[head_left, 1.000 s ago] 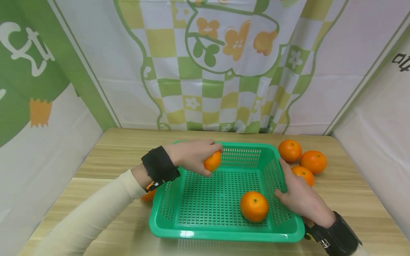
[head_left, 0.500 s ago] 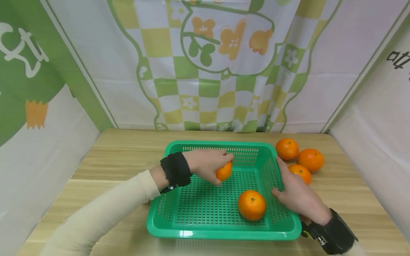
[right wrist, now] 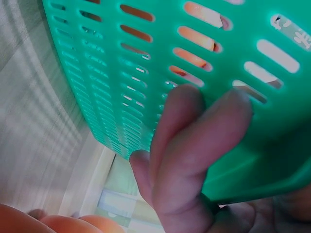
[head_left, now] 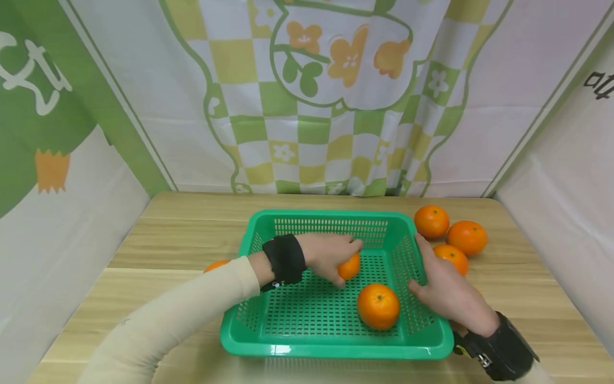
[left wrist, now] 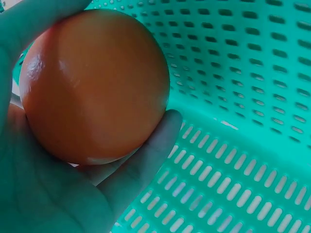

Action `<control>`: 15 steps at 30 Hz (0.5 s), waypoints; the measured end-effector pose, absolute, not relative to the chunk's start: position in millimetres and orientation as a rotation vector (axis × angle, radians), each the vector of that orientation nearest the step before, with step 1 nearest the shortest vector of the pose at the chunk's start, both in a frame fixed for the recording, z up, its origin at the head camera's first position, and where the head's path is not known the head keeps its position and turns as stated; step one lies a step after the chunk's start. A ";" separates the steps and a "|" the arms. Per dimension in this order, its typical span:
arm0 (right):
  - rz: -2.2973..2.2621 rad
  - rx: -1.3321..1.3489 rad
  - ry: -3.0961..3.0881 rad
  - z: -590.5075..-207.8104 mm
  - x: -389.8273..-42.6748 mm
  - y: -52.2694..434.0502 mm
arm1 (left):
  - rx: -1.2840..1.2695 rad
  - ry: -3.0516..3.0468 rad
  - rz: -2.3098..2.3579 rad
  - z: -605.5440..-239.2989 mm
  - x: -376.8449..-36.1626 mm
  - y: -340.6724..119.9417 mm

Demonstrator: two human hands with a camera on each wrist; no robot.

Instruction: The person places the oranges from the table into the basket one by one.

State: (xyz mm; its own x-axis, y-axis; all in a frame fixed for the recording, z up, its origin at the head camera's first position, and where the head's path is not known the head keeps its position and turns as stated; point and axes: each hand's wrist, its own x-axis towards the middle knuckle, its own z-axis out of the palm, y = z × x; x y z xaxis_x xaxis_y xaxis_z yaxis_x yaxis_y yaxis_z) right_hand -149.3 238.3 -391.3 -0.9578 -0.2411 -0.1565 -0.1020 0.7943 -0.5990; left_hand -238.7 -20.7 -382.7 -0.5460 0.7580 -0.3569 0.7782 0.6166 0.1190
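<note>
A green plastic basket (head_left: 307, 325) with slotted walls and floor stands on the wooden table. My left hand (head_left: 327, 256) reaches down inside it and holds an orange (head_left: 350, 266), fingers and thumb curled around the fruit; in the left wrist view this orange (left wrist: 97, 87) hangs low near the slotted floor. Another orange (head_left: 378, 306) sits on the basket floor at the front right. My right hand (head_left: 453, 290) grips the basket's right rim, thumb inside. The right wrist view shows its bent fingers (right wrist: 180, 160) against the outer wall.
Right of the basket lie three oranges, one at the back (head_left: 431, 221), one farther right (head_left: 467, 238) and one beside my right hand (head_left: 452, 258). Another orange (head_left: 216, 265) peeks out behind my left forearm. A patterned curtain (head_left: 326, 138) backs the table.
My left hand has carried its orange rightward and lower, deeper into the basket and closer to the other orange there. The right hand keeps its place on the rim.
</note>
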 end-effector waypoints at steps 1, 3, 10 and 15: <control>-0.902 -0.268 2.759 -391.2 -149.4 238.3 | 1.237 2.470 -0.080 -382.9 -238.9 -18.5; -0.893 -0.269 2.764 -391.2 -149.7 238.8 | 1.258 2.469 -0.088 -383.4 -239.5 -13.5; -0.874 -0.283 2.777 -390.9 -150.2 239.3 | 1.277 2.470 -0.076 -388.5 -245.1 5.7; -0.862 -0.296 2.783 -391.0 -149.8 237.9 | 1.293 2.474 -0.107 -391.1 -248.6 16.8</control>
